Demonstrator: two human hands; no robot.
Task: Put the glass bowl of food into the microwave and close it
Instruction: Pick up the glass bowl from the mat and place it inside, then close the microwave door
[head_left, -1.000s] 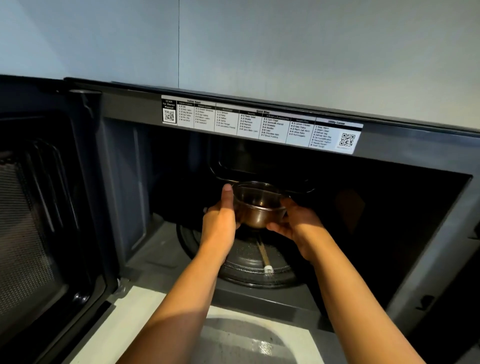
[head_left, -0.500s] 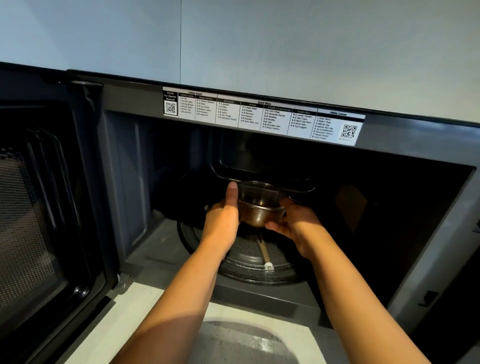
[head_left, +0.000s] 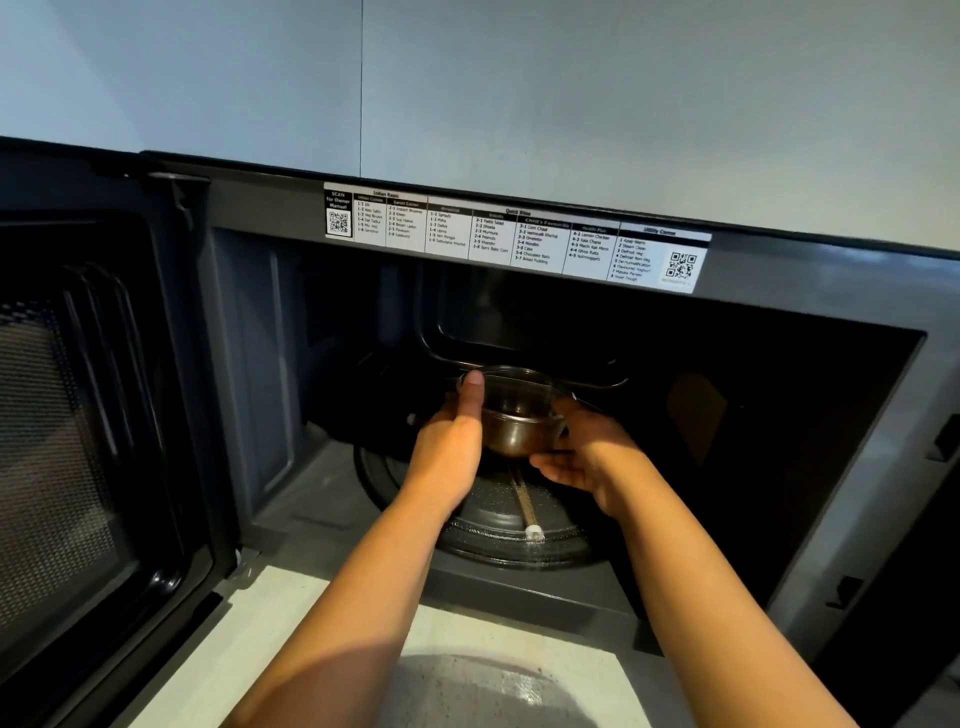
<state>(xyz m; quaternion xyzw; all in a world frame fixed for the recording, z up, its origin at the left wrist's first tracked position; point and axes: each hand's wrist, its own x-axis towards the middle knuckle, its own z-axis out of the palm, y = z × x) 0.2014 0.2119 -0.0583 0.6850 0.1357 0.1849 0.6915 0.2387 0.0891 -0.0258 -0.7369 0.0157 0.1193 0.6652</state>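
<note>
Hands first: over the last 1 second our 2 hands have carried the glass bowl (head_left: 519, 415) a little deeper into the microwave (head_left: 779, 322). The bowl sits at centre frame, held above the glass turntable (head_left: 498, 525), and it does not look to be resting on it yet. Our left hand (head_left: 452, 447) presses against the bowl's left side with the thumb upright at the rim. Our right hand (head_left: 587, 457) cups it from the right and below, fingers curled around the wall. Dark food shows through the glass, though we cannot tell what it is.

We judge that the placing step is nearly finished. What remains is lowering the bowl onto the turntable, letting go, and swinging shut the door (head_left: 88, 441), which stands wide open at the left of the frame.

Across the upper centre, a sticker (head_left: 519, 234) on the frame lists cooking menus. We can read "SCAN for Owner Manual" beside a QR code, and "Utility Corner" at its right end. The finer lines are too small to trust.
</note>
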